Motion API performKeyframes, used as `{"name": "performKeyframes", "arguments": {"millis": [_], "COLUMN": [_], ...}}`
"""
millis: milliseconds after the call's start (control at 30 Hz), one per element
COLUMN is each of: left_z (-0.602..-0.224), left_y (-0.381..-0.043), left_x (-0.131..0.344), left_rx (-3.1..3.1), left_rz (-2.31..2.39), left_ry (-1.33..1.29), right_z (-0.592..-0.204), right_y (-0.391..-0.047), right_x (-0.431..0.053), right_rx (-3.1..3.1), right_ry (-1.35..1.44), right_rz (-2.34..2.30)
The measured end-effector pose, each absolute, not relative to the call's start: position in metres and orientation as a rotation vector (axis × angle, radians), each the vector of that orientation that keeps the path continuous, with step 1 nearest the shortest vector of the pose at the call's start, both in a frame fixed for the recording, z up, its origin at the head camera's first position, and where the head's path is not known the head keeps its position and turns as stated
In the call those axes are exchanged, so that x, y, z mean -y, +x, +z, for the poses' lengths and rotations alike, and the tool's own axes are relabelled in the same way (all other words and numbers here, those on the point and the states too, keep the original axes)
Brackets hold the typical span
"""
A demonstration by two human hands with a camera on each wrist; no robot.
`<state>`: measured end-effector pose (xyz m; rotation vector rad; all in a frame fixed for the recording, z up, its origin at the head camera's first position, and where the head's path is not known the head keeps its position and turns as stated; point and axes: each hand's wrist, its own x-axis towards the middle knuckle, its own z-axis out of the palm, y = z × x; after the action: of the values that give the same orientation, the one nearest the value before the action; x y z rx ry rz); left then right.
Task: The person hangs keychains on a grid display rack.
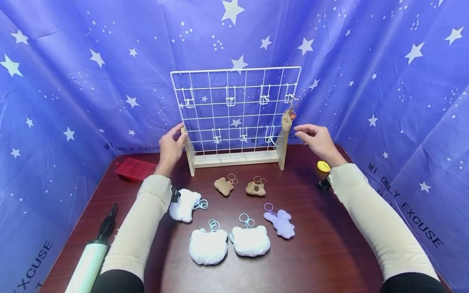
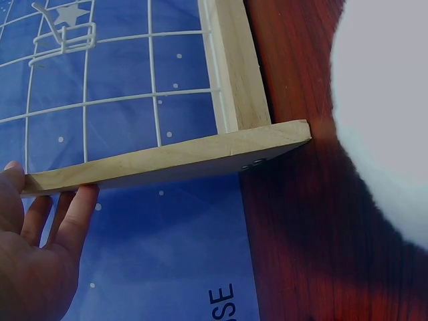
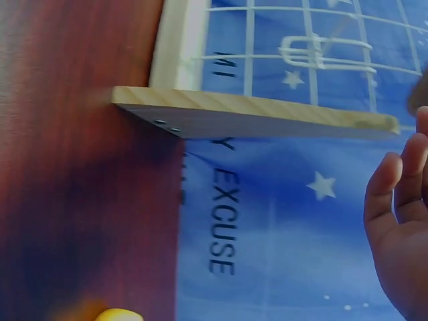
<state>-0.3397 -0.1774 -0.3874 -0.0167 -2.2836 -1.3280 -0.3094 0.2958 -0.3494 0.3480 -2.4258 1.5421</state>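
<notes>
A white wire grid rack (image 1: pixel 220 118) stands in a wooden base near the back of the table, with several white hooks on it. My left hand (image 1: pixel 170 147) holds the top of its left wooden post (image 2: pixel 167 150), thumb on one side and fingers on the other. From the upper right hook hangs a brown plush keychain (image 1: pixel 287 119), in front of the right post (image 3: pixel 267 110). Just right of that plush, my right hand (image 1: pixel 316 138) is apart from the rack, fingers loosely bent with nothing visible in them.
Two brown plush keychains (image 1: pixel 223 186) (image 1: pixel 255 188) lie before the rack. Nearer are three white plush keychains (image 1: pixel 208 246) and a purple one (image 1: pixel 282 224). A red plastic box (image 1: pixel 136 169) and a pump-like tool (image 1: pixel 89 256) lie left, a yellow object (image 1: pixel 323 166) right. A starry blue curtain (image 1: pixel 110 81) surrounds the table.
</notes>
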Motion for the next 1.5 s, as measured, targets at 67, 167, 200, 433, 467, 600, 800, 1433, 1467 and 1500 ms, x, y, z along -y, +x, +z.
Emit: {"name": "performKeyframes", "arguments": {"millis": [67, 167, 200, 433, 467, 600, 800, 1433, 1467, 1500], "left_z": [-0.387, -0.388, -0.388, -0.388, -0.389, -0.389, -0.388, -0.389, -0.389, -0.389], "left_y": [-0.340, -0.339, -0.339, -0.340, -0.341, -0.342, -0.342, -0.342, -0.342, -0.343], "left_x": [0.177, 0.177, 0.177, 0.177, 0.177, 0.178, 0.179, 0.179, 0.179, 0.179], "left_rx": [2.286, 2.286, 2.286, 2.286, 2.286, 2.274, 2.268, 2.283, 2.281, 2.281], "left_rz": [-1.331, -1.329, -1.326, -1.316, -1.316, -1.322, -1.320, -1.329, -1.332, -1.336], "left_ry": [-0.013, -0.008, -0.007, -0.007, -0.008, -0.017, -0.025, -0.020, -0.022, -0.023], "right_z": [-0.350, -0.351, -0.352, -0.377, -0.383, -0.405, -0.419, -0.457, -0.458, -0.460], "right_y": [-0.303, -0.293, -0.291, -0.297, -0.301, -0.314, -0.317, -0.317, -0.318, -0.318], "right_x": [-0.289, -0.279, -0.276, -0.265, -0.265, -0.263, -0.252, -0.224, -0.223, -0.222], "right_rx": [2.458, 2.479, 2.485, 2.605, 2.619, 2.657, 2.724, 2.934, 2.938, 2.944], "right_ry": [0.384, 0.452, 0.477, 0.488, 0.497, 0.527, 0.592, 0.826, 0.834, 0.841], "right_rz": [1.538, 1.547, 1.543, 1.468, 1.460, 1.425, 1.341, 1.133, 1.127, 1.120]}}
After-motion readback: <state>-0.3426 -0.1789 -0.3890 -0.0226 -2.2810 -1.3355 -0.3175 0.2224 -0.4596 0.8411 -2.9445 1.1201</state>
